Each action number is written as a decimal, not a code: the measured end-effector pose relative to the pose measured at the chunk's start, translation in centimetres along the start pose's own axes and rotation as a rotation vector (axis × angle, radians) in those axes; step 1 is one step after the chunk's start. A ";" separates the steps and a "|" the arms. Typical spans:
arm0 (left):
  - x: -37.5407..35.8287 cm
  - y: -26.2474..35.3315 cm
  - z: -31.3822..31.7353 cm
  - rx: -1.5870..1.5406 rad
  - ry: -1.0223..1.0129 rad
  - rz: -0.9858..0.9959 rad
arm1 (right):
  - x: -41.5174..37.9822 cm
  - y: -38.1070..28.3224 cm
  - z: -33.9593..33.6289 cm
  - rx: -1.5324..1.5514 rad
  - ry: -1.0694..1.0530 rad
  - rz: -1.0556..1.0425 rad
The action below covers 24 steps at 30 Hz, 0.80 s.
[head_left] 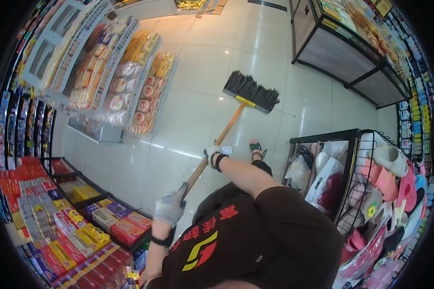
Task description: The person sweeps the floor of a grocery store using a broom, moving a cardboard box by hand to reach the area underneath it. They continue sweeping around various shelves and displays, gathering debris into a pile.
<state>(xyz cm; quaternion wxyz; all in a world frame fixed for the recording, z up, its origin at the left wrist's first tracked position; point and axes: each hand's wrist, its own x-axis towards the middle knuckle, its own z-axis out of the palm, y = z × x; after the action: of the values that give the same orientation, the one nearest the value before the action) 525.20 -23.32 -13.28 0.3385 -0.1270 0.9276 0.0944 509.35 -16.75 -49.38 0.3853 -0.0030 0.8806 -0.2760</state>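
Wooden-handled push broom point(231, 124): slanting across pale tiles, black bristle head at its far end, the pole's near end by the left hand.
Bristles point(250, 89): coarse, dark, ragged-tipped, set in a long straight block with a yellow bracket point(246, 101) at the handle joint.
Right hand point(214, 155): in a whitish fabric glove, higher on the pole, fingers clamped around the wood; black band at the wrist.
Left hand point(169, 207): whitish glove with grey fingertips, fingers closed on the pole nearer the body; another black wristband.
Floor point(193, 113): glossy, square-jointed tiles, light streaks reflecting beneath and around the broom.
Sandal point(255, 145): dark, strappy, on a foot right of the broom's pole.
Bread rack point(167, 94): pale frame, crinkly clear packets, left of the broom.
Boxed goods point(123, 226): glossy rectangular cartons, lower left of the broom.
Wire rack point(359, 168): black mesh, smooth rounded slippers point(390, 160), lower right of the broom.
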 end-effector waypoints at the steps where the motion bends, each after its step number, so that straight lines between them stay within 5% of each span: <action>1: -3.1 -2.1 1.0 0.035 0.038 0.033 | -2.9 -1.1 1.7 0.044 -0.056 0.135; 3: -8.9 -4.2 0.9 0.011 0.018 -0.025 | -7.7 -2.5 4.0 0.081 -0.194 0.146; 7: -18.7 -6.9 -0.9 -0.031 0.093 -0.062 | -13.6 -3.7 9.6 0.798 -0.387 0.632; 10: -23.6 -8.1 -1.6 -0.038 0.277 -0.042 | -17.4 -3.9 13.3 1.187 -0.484 0.689; 12: -25.5 -9.1 -1.7 -0.099 0.428 0.002 | -16.0 -2.5 18.3 0.953 -0.714 0.649; 17: -31.5 -9.1 -4.9 -0.296 0.634 0.008 | -24.7 -7.7 16.4 0.991 -0.902 0.726; 18: -33.0 -10.5 -3.8 -0.542 0.661 -0.055 | -27.1 -8.8 14.0 1.031 -0.889 0.674; 24: -35.7 -12.3 -3.0 -0.551 0.733 -0.061 | -30.4 -10.7 4.5 1.247 -0.817 0.616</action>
<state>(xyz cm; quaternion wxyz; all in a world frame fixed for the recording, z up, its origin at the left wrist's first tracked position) 553.39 -29.70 11.15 -0.0555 -0.2645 0.9223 0.2763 531.58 -21.35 -26.07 0.6663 0.3549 0.3155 -0.5749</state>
